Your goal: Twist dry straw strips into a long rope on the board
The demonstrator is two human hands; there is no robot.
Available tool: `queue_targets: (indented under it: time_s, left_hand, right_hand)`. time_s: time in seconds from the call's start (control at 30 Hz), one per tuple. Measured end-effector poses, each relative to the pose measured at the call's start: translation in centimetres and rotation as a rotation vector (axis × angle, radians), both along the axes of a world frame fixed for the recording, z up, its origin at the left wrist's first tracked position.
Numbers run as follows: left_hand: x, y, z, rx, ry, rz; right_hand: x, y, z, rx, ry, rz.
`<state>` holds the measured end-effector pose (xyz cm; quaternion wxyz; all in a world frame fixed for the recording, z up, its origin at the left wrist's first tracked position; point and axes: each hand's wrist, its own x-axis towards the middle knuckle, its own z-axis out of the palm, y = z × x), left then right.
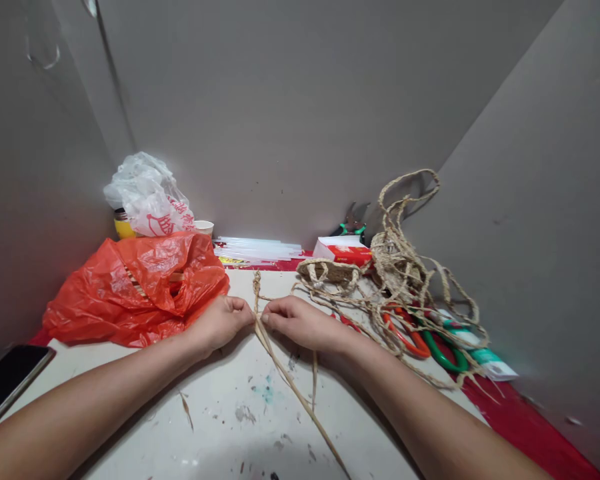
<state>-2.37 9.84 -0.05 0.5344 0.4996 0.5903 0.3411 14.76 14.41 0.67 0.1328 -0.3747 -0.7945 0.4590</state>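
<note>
A short straw braid (257,285) stands out above my fingertips at the middle of the white board (205,427). Below it, loose straw strands (300,397) spread down toward the board's front edge. My left hand (225,321) pinches the braid from the left, thumb and forefinger pressed together. From the right, my right hand (295,321) pinches a strand close to the same spot. Their fingertips are almost touching. Right of my right hand lies a tangled heap of braided straw cord (405,260), with a woven straw piece (330,272) at its left.
An orange plastic bag (135,293), white bag (150,193) and paper cup (204,227) sit left; a phone (10,380) lies nearer. Clear sticks (260,248), a red box (347,252) and pruners (353,223) line the back. Orange-handled (407,340) and green-handled scissors (445,353) lie right.
</note>
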Motion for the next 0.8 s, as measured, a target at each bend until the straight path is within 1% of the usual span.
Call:
queue_targets:
  time_s: [0.07,0.13,0.17,0.2,0.27,0.3,0.33,0.37,0.4,0.5,0.57,0.6,0.63,0.67,0.73,0.77,0.8]
  left_hand:
    - [0.2,-0.1,0.0,0.031,0.054,0.006]
    - [0.2,-0.2,0.1,0.054,0.079,0.004]
    - [0.3,-0.3,0.1,0.062,0.084,0.004]
    - [0.3,-0.3,0.2,0.066,0.082,0.004]
    - [0.2,-0.3,0.3,0.071,0.058,-0.005]
    - [0.2,-0.3,0.3,0.067,0.042,-0.010]
    - [0.2,-0.3,0.4,0.054,0.027,-0.014]
    - [0.1,-0.3,0.4,0.035,0.013,-0.016]
    - [0.1,-0.3,0.4,0.012,0.000,-0.019]
    - [-0.1,-0.4,0.5,-0.044,-0.067,-0.054]
    - [-0.1,-0.5,0.6,-0.056,-0.119,-0.070]
    - [-0.1,-0.5,0.7,-0.059,-0.142,-0.069]
    - [-0.1,-0.6,0.7,-0.059,-0.166,-0.066]
    - [-0.1,-0.6,0.9,-0.058,-0.195,-0.063]
    - [-0.3,-0.5,1.1,-0.056,-0.264,-0.064]
    - [-0.4,-0.5,1.1,-0.058,-0.299,-0.066]
    - [-0.6,-0.4,1.2,-0.063,-0.329,-0.069]
  right_hand:
    - [0.1,0.0,0.3,0.099,-0.046,-0.022]
    - [-0.1,-0.4,0.7,0.125,-0.069,-0.044]
    - [-0.2,-0.7,0.8,0.088,-0.069,-0.054]
    - [-0.5,-1.1,0.8,0.013,-0.065,-0.064]
    - [-1.1,-1.9,0.8,-0.196,-0.058,-0.077]
    - [-1.4,-2.4,0.6,-0.274,-0.062,-0.083]
    - [-1.6,-2.8,0.4,-0.304,-0.076,-0.089]
    - [-1.9,-3.1,0.2,-0.279,-0.097,-0.094]
    - [-2.1,-3.4,-0.1,-0.206,-0.120,-0.098]
    - [-2.3,-4.0,-0.4,0.110,-0.192,-0.108]
    - [-2.3,-4.5,0.0,0.269,-0.228,-0.106]
    - [-2.2,-4.8,0.4,0.314,-0.244,-0.087]
    - [-2.0,-5.1,1.0,0.326,-0.252,-0.041]
    - [-1.8,-5.3,1.7,0.299,-0.251,0.030]
    - [-1.3,-5.4,3.0,0.155,-0.212,0.165]
    - [-1.0,-5.2,3.6,0.070,-0.172,0.176]
    - [-0.7,-4.7,3.9,0.010,-0.117,0.125]
